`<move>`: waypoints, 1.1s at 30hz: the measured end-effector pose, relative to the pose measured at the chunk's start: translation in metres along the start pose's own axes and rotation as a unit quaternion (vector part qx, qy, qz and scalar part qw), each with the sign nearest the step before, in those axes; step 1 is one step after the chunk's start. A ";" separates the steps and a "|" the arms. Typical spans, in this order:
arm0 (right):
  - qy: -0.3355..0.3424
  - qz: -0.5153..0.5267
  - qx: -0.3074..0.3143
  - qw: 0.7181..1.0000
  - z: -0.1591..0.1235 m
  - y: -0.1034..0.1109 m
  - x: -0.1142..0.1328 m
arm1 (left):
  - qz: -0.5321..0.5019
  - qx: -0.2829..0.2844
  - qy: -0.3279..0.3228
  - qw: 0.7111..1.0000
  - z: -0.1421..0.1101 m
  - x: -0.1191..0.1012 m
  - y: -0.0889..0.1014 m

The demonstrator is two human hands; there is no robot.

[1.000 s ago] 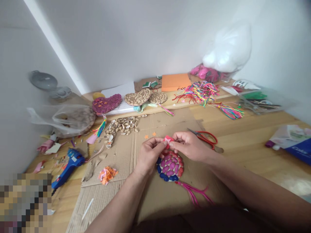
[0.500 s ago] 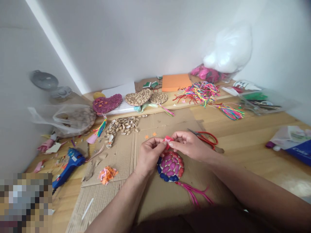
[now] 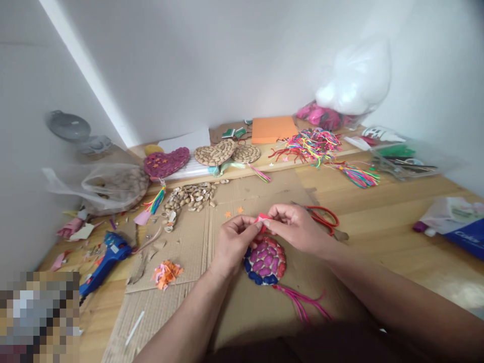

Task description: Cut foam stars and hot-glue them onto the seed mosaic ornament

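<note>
I had the red paper (image 3: 264,217) between my two hands, just beyond the disc (image 3: 264,262). My left hand (image 3: 235,238) had its thumb and fingertips pinched on the paper's left side, and my right hand (image 3: 294,227) pinched its right side, neither spread open. The fingers covered so much of the paper that I could not tell its long axis.

The disc lay on the cardboard (image 3: 242,315), to the near side of the paper; being round, it offered no long axis, though its pink tassel (image 3: 298,298) trailed off near and right. My left hand was the nearer one, overlapping the disc's far left edge in view; I could not tell whether they touched. The scissors (image 3: 321,220) lay just beyond my right hand.
</note>
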State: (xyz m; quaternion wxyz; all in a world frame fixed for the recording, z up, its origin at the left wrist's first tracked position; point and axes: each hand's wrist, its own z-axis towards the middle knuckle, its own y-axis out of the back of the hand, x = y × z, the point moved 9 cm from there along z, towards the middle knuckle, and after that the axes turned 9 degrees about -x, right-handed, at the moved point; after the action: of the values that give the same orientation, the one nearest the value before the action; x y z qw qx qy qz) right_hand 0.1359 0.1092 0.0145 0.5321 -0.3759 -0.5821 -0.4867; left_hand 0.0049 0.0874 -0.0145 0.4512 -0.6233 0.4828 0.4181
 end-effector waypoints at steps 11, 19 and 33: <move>0.032 -0.025 -0.036 0.999 -0.002 0.007 0.010 | -0.067 0.011 0.019 0.998 0.000 0.002 -0.004; -0.090 0.084 -0.039 0.992 0.003 0.008 0.000 | -0.101 -0.016 0.038 0.994 0.004 0.006 0.003; -0.048 0.062 -0.024 0.997 0.004 0.003 -0.002 | -0.072 0.011 0.030 0.997 0.000 0.003 -0.003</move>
State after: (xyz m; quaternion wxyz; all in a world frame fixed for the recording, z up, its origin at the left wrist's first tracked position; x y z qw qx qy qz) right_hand 0.1380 0.1137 0.0127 0.5235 -0.4470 -0.5706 -0.4479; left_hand 0.0085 0.0868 -0.0169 0.4726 -0.6638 0.4540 0.3604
